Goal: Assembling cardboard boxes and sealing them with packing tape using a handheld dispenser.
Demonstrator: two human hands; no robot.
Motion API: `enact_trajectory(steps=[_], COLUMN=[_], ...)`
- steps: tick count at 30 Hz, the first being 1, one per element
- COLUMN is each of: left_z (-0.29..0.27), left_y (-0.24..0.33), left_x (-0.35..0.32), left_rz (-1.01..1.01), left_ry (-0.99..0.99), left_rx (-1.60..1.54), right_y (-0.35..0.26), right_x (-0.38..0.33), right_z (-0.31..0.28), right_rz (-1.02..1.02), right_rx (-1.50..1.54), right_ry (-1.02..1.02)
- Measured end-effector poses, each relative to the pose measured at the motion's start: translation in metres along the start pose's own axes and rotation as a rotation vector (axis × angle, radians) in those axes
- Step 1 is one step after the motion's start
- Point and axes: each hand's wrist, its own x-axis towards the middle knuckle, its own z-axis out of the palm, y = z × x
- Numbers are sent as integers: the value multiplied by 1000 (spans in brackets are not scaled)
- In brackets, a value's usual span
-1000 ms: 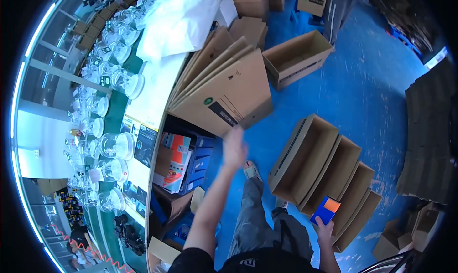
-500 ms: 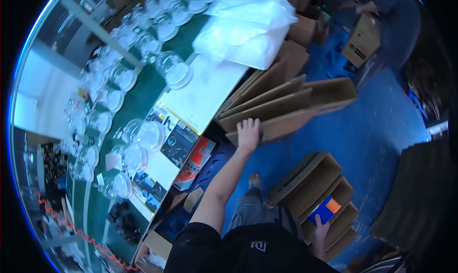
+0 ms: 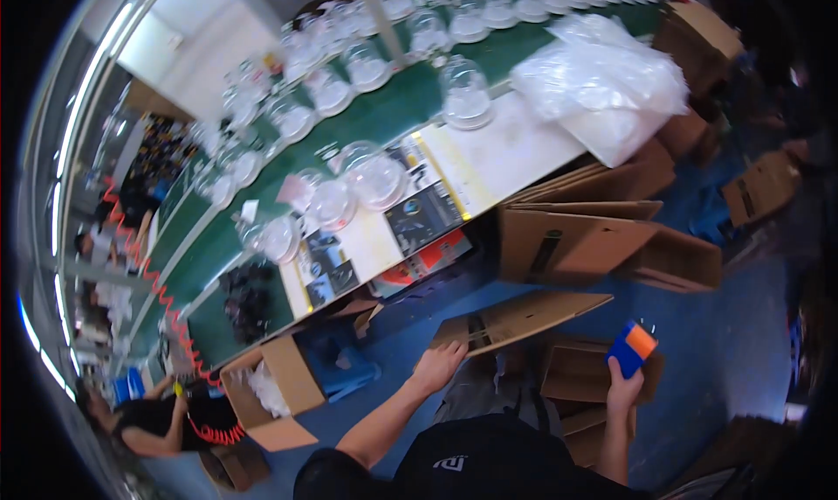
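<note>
My left hand (image 3: 439,366) is closed on the edge of a flattened cardboard box (image 3: 524,317), which is held tilted in front of my legs. In my right hand (image 3: 624,385) is a blue-and-orange block (image 3: 630,350), its blue end gripped and its orange end pointing up; its exact kind cannot be made out. Beneath that hand stand open cardboard boxes (image 3: 572,369) on the floor beside my legs. Beyond the held sheet, more folded cardboard boxes (image 3: 567,242) lean against the bench.
A green-topped bench (image 3: 240,172) carries rows of clear domed containers (image 3: 332,205) and a pile of clear plastic bags (image 3: 602,81). An open carton (image 3: 297,373) stands at the left. Beside it, another person (image 3: 148,421) holds a yellow-tipped tool on a red coiled hose (image 3: 166,299).
My left hand has drawn a flattened box away from the leaning stack and toward my body. My right hand has lifted the blue-and-orange block. The view has turned left.
</note>
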Motion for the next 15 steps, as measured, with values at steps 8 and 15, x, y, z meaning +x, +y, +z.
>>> enact_trajectory(steps=[8,15], left_z=[-13,88], left_y=[48,41], left_x=[-130,-176], left_rz=[-372,-442], left_ry=[78,-28], left_rx=[79,244], right_y=[-65,-124], right_x=[115,102], right_z=[210,403], right_rz=[-648,-697], right_rx=[-218,-699], right_ry=[-542,-620])
